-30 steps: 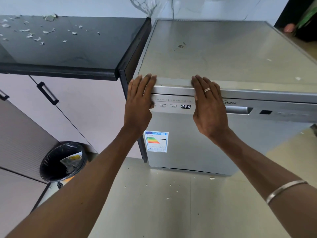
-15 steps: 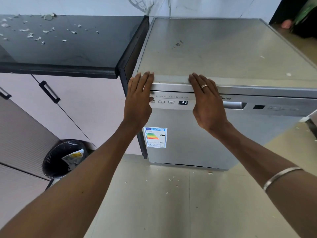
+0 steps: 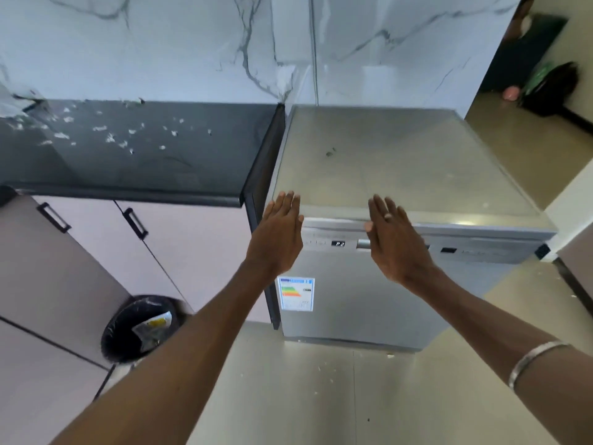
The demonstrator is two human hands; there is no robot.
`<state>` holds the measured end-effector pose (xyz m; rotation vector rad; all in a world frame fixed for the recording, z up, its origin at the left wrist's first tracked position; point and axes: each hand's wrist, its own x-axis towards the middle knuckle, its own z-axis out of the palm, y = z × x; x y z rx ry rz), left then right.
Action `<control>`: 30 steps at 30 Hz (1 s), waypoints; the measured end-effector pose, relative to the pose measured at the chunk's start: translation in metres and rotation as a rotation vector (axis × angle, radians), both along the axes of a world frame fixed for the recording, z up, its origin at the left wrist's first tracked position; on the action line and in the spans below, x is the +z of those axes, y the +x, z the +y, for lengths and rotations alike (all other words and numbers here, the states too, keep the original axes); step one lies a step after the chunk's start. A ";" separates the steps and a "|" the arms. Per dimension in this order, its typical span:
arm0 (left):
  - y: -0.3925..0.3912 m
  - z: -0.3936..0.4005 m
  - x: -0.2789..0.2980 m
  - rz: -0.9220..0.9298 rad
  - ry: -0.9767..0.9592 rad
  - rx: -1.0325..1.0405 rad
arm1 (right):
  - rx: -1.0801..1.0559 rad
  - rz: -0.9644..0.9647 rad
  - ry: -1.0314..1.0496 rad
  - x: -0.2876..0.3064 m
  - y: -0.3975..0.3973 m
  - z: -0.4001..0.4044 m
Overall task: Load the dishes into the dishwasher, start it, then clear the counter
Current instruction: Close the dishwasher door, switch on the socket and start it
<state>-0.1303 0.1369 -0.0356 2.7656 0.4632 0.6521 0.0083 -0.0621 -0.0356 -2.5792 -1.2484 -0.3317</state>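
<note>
A silver dishwasher (image 3: 369,303) stands with its door closed, and its small display (image 3: 338,244) reads P2. My left hand (image 3: 280,236) is flat with fingers together in front of the door's top left corner. My right hand (image 3: 393,239) is flat too, in front of the door handle recess, with a ring on one finger. Both hands hold nothing; whether they touch the door I cannot tell. The black counter (image 3: 154,175) to the left carries several white scraps (image 3: 110,136) near its back.
A black bin (image 3: 141,327) with a wrapper inside stands on the floor at lower left. Pale cabinet doors (image 3: 179,252) with black handles sit under the counter. White crumbs lie on the tiled floor (image 3: 321,396). A dark bag (image 3: 552,85) lies in the doorway at upper right.
The view has pulled back and tilted up, showing the marble wall. Both hands have come off the dishwasher's top edge and now hover flat in front of it. The display changed from 888 to P2.
</note>
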 end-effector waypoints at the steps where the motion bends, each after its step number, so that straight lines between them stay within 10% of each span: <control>1: -0.004 -0.003 0.009 0.016 -0.007 -0.005 | -0.002 0.015 -0.035 0.008 -0.004 -0.005; 16: -0.101 -0.039 0.168 0.192 -0.076 0.007 | -0.072 0.154 -0.189 0.162 -0.079 -0.041; 30: -0.140 -0.051 0.203 0.287 -0.108 0.013 | -0.102 0.216 -0.134 0.207 -0.133 -0.040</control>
